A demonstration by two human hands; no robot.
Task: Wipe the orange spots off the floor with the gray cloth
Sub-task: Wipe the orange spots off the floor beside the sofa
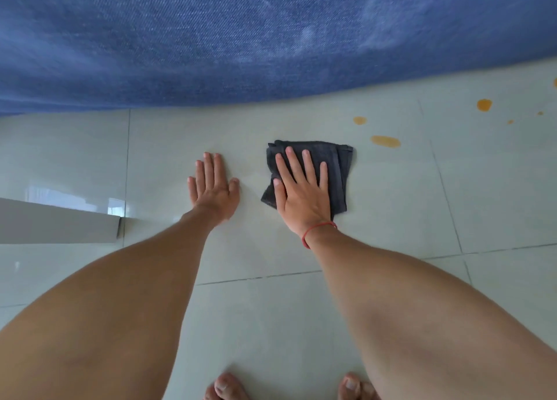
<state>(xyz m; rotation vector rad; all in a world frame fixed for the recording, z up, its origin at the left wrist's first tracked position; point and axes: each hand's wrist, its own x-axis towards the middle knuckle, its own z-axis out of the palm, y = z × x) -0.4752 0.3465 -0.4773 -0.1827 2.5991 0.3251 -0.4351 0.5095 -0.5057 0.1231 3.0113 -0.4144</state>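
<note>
Pressing down with fingers spread, our right hand point(301, 191) lay flat on the folded gray cloth point(337, 170), gripping nothing, only pinning the cloth to the pale tiled floor point(271, 309). A red string bracelet point(316, 231) circled that wrist. Our left hand point(214, 185) rested just beside it, palm down and fully open on the bare tile, holding nothing and not touching the cloth.

The orange spots point(385, 141) lay to the right of the cloth and farther from us, apart from it: one oval spot near the cloth's far right corner, a smaller one point(359, 120) beyond that, a rounder one point(484, 104) well off toward the right edge of the floor, and a few tiny flecks near it. None lay under the cloth that we could see.

A blue denim-textured surface point(241, 38) closed off the whole far edge of the floor. At the left edge a gray panel point(57, 225) jutted in over the tiles. Our bare toes point(226, 387) showed at the near edge.
</note>
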